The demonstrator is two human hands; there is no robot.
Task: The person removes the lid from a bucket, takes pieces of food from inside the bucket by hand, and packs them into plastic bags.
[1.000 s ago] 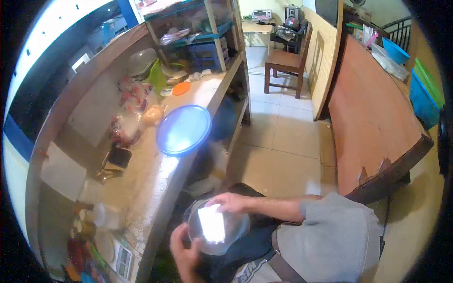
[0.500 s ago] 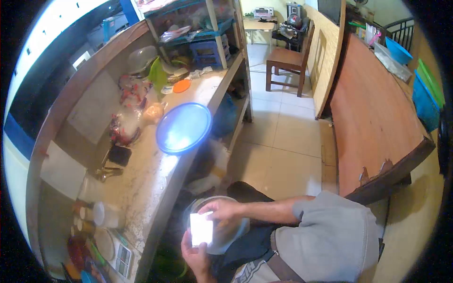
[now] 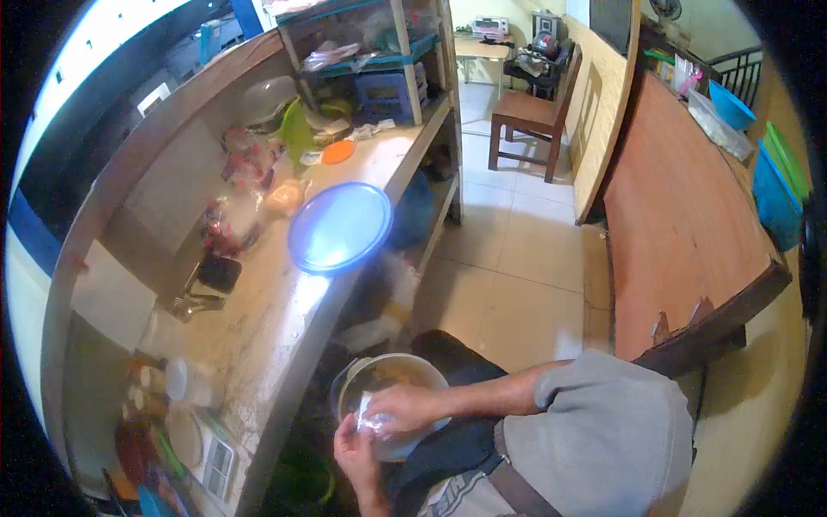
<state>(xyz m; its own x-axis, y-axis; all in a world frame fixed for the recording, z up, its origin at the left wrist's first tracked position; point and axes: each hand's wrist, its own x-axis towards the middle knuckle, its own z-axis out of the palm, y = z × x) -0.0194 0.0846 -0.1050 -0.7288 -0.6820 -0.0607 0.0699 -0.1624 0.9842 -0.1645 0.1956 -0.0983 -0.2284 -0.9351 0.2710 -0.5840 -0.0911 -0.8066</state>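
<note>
A round, clear tub (image 3: 426,372) sits at my lap with brownish contents inside. Over its opening, both hands meet at a small white, shiny packet (image 3: 365,414). My right hand (image 3: 403,408) is closed on the packet's right side, its fingers bent downward. On the other side my left hand (image 3: 351,441) pinches the packet's left edge. What lies under the fingers is hidden. A blue round lid (image 3: 340,227) rests on the counter's edge, beyond the tub.
The long counter (image 3: 263,319) on the left holds a digital scale (image 3: 217,470), a white jar (image 3: 191,382), an orange lid (image 3: 338,152) and plastic bags. A wooden chair (image 3: 527,112) stands ahead. A wooden panel (image 3: 680,224) is on the right.
The packet, broad and bright white before, now shows only as a small crumpled piece between my hands. My right hand has moved down over the tub. The view has shifted slightly.
</note>
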